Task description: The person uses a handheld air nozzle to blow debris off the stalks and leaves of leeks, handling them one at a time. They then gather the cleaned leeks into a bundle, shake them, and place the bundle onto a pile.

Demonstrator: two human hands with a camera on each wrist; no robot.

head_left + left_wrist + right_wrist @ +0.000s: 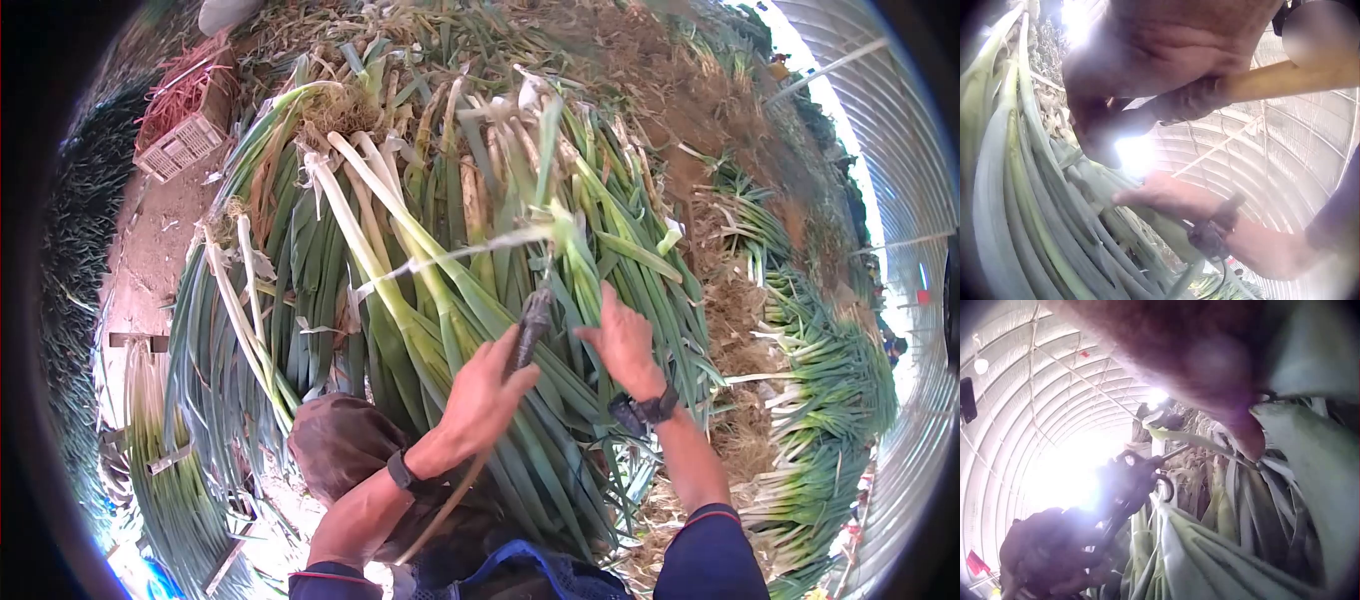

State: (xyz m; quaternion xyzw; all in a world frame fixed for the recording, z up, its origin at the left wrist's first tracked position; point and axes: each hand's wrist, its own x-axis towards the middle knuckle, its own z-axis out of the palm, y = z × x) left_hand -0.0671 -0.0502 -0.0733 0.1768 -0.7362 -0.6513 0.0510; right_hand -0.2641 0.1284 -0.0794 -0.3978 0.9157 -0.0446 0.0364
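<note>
Left fingers [497,352] around dark handle [533,320]

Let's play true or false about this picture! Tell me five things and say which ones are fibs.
1. The left hand grips a dark tool handle. True.
2. Both wrists are bare. False: each wears a dark band.
3. A pale crate stands at upper left in the head view. True.
4. That crate is full of potatoes. False: red strands show in it.
5. Leek-like plants lie piled before the person. True.
</note>
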